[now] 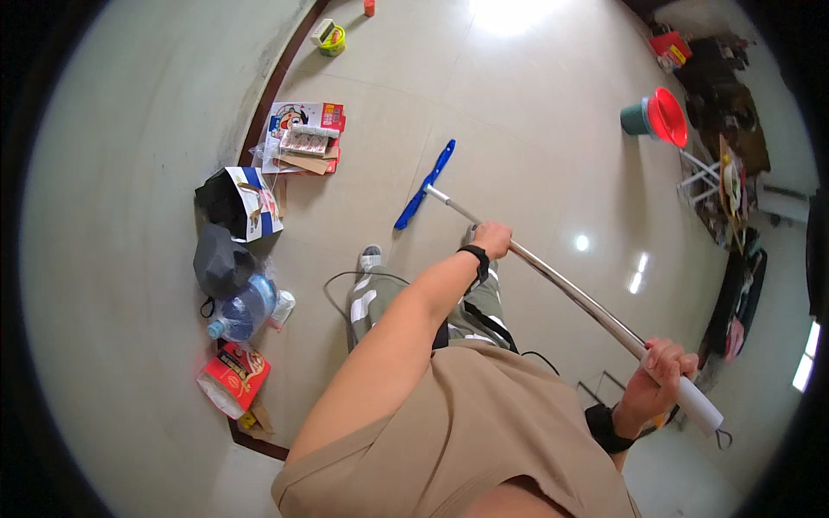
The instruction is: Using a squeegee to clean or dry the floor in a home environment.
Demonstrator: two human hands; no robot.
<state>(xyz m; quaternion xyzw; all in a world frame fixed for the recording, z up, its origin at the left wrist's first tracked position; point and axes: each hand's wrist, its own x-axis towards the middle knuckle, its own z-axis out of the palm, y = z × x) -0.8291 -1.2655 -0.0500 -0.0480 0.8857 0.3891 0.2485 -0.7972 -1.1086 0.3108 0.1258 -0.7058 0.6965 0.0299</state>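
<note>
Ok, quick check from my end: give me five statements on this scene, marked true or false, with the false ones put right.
1. The left hand grips the metal pole. True.
2. The right hand hangs free. False: it grips the metal pole too, near its white end.
3. A blue bar is fixed at the metal pole's far end. True.
4. The left wrist is bare. False: a black band is around it.
5. A red packet is on the left side of the view. True.
</note>
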